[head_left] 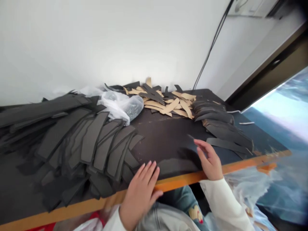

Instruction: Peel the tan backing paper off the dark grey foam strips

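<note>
My left hand (143, 187) lies flat at the table's front edge, fingers stretched out. Its fingertips rest at or beside the left end of a dark grey curved strip (176, 166) along that edge. Above the strip's right end, my right hand (209, 160) is raised with thumb and forefinger pinched together. A thin, pale sliver (191, 137) sticks out from those fingertips, too small and blurred to name. Close to my left hand spreads a large heap of dark grey flat pieces (90, 141). Right of my right hand lie stacked dark curved strips (227, 133).
Tan and black strips (172, 104) are jumbled at the back against the white wall. A clear plastic bag (122, 104) sits by the left heap. Black cables (211, 46) run down the wall. Beneath the orange-brown table edge (183, 180), more plastic (250, 186) hangs at right.
</note>
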`<move>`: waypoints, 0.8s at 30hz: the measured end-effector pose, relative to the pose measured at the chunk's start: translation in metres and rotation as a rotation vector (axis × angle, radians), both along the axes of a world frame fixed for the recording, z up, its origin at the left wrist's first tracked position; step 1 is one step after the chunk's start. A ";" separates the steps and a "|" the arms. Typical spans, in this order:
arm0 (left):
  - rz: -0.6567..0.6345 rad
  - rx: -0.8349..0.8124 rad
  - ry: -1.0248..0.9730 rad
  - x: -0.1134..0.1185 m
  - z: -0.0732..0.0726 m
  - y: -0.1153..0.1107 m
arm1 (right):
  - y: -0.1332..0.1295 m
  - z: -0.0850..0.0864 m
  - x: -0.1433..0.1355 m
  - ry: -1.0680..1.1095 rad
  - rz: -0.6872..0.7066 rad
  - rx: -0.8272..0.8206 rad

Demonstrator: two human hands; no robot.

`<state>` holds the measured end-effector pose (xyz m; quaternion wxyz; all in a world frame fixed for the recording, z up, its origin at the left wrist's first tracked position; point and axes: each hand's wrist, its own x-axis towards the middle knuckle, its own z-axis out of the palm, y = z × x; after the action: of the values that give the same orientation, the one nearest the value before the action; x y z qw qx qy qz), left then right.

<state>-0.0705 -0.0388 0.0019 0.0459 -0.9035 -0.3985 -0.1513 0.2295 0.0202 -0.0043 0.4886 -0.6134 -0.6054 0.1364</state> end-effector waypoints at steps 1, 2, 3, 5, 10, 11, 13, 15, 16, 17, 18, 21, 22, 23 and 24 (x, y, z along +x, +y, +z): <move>-0.031 0.044 -0.016 -0.005 -0.001 -0.006 | 0.004 0.003 0.002 -0.034 0.018 0.005; -0.048 0.094 -0.046 -0.010 -0.003 -0.012 | 0.009 0.005 0.004 -0.067 0.039 0.004; -0.063 0.141 -0.082 -0.015 -0.004 -0.017 | 0.014 0.006 0.005 -0.097 0.060 -0.003; -0.060 0.195 -0.164 -0.026 0.000 -0.026 | 0.022 0.004 0.007 -0.147 0.099 -0.021; 0.149 0.312 -0.320 -0.062 0.044 -0.024 | 0.037 -0.019 0.013 -0.201 0.194 -0.072; 0.221 0.377 -0.341 -0.073 0.056 -0.019 | 0.038 -0.024 0.015 -0.209 0.209 -0.085; 0.351 0.472 -0.297 -0.097 0.078 -0.007 | 0.040 -0.030 0.018 -0.228 0.232 -0.088; 0.466 0.573 -0.238 -0.124 0.090 0.007 | 0.040 -0.032 0.020 -0.252 0.253 -0.068; 0.508 0.614 -0.197 -0.138 0.092 0.014 | 0.039 -0.032 0.020 -0.264 0.269 -0.055; 0.543 0.625 -0.140 -0.150 0.091 0.021 | 0.039 -0.030 0.019 -0.275 0.286 -0.042; 0.575 0.600 -0.081 -0.162 0.089 0.026 | 0.039 -0.029 0.018 -0.286 0.300 -0.031; 0.544 0.422 0.084 -0.187 0.080 0.035 | 0.037 -0.023 0.013 -0.313 0.329 0.007; 0.528 0.374 0.121 -0.190 0.080 0.035 | 0.037 -0.021 0.012 -0.319 0.337 0.016; 0.522 0.349 0.147 -0.190 0.083 0.034 | 0.037 -0.020 0.010 -0.323 0.344 0.023; 0.525 0.341 0.159 -0.186 0.087 0.031 | 0.036 -0.018 0.009 -0.325 0.350 0.030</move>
<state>-0.2568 -0.0074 0.0893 0.2649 -0.7580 -0.5822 -0.1277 0.2385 0.0564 -0.0227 0.3627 -0.5058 -0.7750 0.1094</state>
